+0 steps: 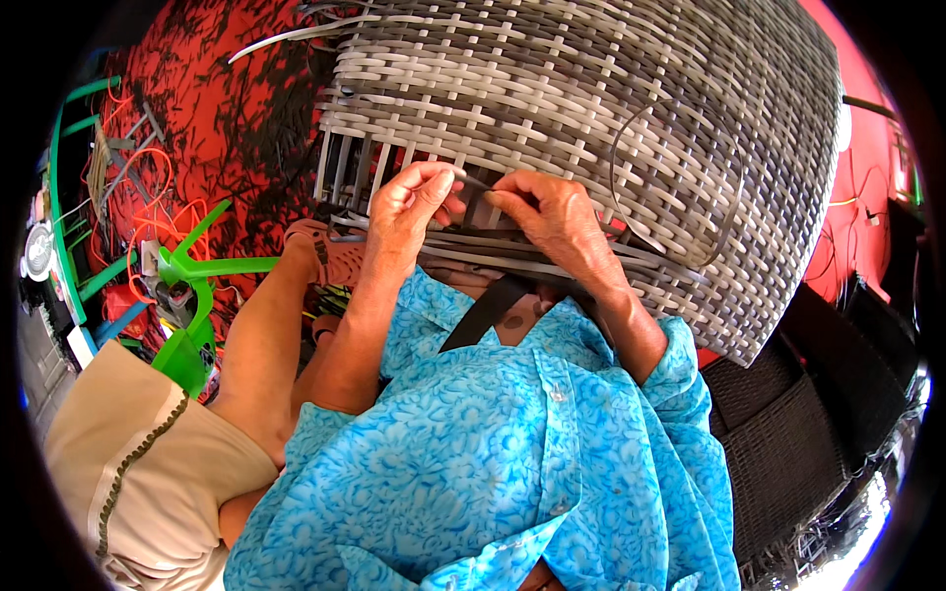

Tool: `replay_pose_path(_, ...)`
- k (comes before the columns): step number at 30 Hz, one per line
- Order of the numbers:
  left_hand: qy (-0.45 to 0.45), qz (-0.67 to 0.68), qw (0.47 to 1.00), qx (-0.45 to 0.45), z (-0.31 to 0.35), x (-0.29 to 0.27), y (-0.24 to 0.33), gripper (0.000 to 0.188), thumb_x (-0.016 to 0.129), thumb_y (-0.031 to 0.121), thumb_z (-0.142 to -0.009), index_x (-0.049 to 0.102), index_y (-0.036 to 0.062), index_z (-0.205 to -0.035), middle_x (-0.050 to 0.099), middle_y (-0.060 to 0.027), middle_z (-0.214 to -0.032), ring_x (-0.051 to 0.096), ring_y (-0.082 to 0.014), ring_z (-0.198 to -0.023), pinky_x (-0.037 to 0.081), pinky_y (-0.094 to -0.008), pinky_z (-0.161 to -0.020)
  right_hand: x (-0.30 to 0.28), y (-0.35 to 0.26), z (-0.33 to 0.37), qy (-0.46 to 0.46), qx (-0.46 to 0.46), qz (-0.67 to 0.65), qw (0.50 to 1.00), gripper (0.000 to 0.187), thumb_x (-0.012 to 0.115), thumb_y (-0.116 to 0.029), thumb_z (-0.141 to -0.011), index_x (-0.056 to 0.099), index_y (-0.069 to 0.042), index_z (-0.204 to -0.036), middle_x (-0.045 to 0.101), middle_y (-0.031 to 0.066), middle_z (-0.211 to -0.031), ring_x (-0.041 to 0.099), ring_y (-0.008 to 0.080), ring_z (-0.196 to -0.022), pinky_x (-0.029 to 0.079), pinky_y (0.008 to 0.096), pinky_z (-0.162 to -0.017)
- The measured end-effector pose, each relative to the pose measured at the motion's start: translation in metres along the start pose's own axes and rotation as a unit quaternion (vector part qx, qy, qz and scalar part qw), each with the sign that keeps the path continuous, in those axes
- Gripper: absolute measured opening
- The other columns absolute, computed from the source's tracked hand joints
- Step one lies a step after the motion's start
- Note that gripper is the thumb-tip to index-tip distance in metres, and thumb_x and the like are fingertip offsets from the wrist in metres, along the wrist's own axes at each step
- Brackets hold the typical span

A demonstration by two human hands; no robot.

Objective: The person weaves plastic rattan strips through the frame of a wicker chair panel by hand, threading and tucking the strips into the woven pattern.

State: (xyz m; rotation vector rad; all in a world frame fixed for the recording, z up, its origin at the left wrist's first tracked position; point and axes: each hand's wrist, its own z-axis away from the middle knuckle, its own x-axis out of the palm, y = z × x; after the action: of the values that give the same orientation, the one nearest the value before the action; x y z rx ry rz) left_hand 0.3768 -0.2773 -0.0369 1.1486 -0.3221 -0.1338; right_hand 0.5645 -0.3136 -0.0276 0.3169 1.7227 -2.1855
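A large panel of grey and off-white woven wicker (552,108) lies in front of me, its lower left corner unwoven with bare upright strands. Above its near edge, my left hand (416,205) pinches a thin dark wicker strip (475,183) between thumb and fingertips. Close by on the right, my right hand (554,217) has its thumb and forefinger closed on the same strip. Several loose grey strands (532,258) run along the panel's near edge, below my hands. A long strand loops (613,163) over the weave to the right.
Dark strip scraps (281,128) litter the red floor (187,59) at far left. A green plastic frame (202,266) and orange cords (148,222) are at left, by a bare leg (258,345) in beige cloth (168,443). Dark woven pieces (788,443) stand at lower right.
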Motion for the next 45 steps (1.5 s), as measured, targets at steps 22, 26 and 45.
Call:
replay_pose_path(22, -0.103, -0.262, 0.95, -0.132, -0.021, 0.001, 0.011, 0.018, 0.06, 0.013, -0.087, 0.061, 0.0, -0.099, 0.059, -0.008, -0.062, 0.05, -0.0104, -0.04, 0.039, -0.026, -0.039, 0.002, 0.002, 0.001, -0.006, 0.072, 0.116, 0.991, 0.018, 0.063, -0.028, -0.078, 0.068, -0.01, -0.082, 0.063, 0.0119, -0.065, 0.064, 0.0298, -0.062, 0.05, 0.0408, -0.058)
replay_pose_path(26, 0.007, -0.097, 0.993, -0.065, -0.014, -0.013, -0.006, 0.011, 0.061, 0.016, -0.089, 0.058, 0.006, -0.084, 0.053, 0.0011, -0.06, 0.045, -0.0055, -0.042, 0.033, -0.0186, -0.038, 0.003, -0.006, 0.004, 0.043, 0.073, 0.089, 0.992, 0.019, 0.065, -0.025, -0.08, 0.067, -0.012, -0.093, 0.064, 0.0111, -0.068, 0.064, 0.0284, -0.064, 0.05, 0.0402, -0.059)
replay_pose_path(45, -0.037, -0.353, 0.934, -0.033, -0.016, -0.036, 0.005, 0.03, 0.048, 0.013, -0.09, 0.057, -0.0018, -0.115, 0.059, -0.0109, -0.061, 0.054, -0.0176, -0.042, 0.045, -0.032, -0.047, 0.033, -0.01, -0.038, -0.055, 0.031, 0.195, 0.979, 0.022, 0.059, -0.025, -0.084, 0.063, -0.003, -0.08, 0.062, 0.0133, -0.064, 0.061, 0.0276, -0.059, 0.047, 0.038, -0.058)
